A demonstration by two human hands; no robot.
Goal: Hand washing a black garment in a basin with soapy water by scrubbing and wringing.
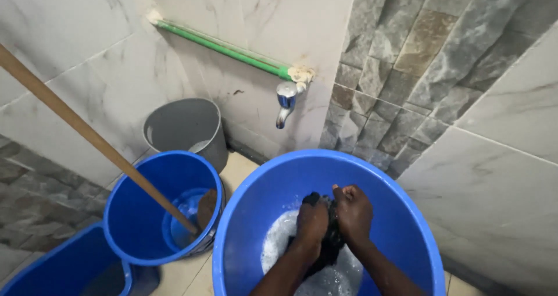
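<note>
A big blue tub (273, 179) fills the lower middle of the head view, with soapy white water in its bottom. Both my hands are down inside it, fists pressed together over a dark wet cloth (330, 246). My left hand (311, 220) clenches the cloth on one side. My right hand (352, 211) clenches it on the other. The cloth bunches between my knuckles and hangs down into the foam.
A smaller blue bucket (131, 238) with a long wooden stick (87, 133) leaning in it stands to the left. Behind it is a grey bucket (186, 127). A metal tap (285, 103) on a green pipe (221, 47) juts from the marble wall. Another blue container (58, 270) is at lower left.
</note>
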